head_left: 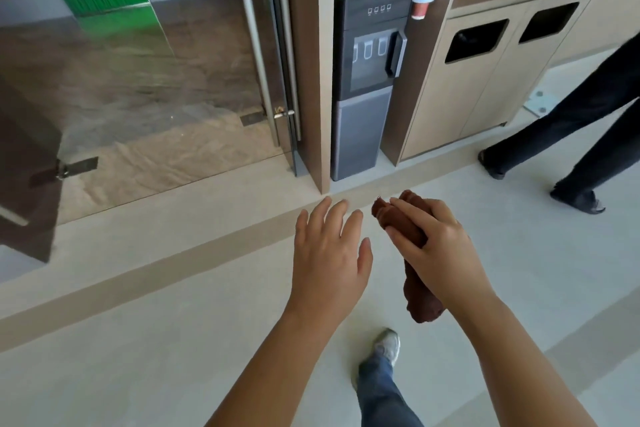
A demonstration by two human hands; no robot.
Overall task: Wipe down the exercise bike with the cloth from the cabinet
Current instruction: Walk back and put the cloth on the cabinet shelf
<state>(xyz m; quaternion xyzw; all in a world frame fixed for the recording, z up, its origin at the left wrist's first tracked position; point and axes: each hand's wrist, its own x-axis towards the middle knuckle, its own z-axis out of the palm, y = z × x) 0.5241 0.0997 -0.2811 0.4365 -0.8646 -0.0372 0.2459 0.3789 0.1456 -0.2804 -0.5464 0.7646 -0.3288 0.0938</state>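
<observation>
My right hand (438, 246) grips a bunched reddish-brown cloth (420, 302); one end sticks out past my fingers and the other hangs below my wrist. My left hand (329, 253) is held out beside it, palm down, fingers spread and straight, holding nothing and a short gap away from the cloth. The beige cabinet (460, 97) with two dark openings stands ahead on the right. No exercise bike is in view.
A dark water dispenser (367, 80) stands in a niche straight ahead, with a glass door (156, 80) to its left. Another person's legs (571, 135) cross the floor at the right. My own foot (388, 347) is on the pale floor below my hands.
</observation>
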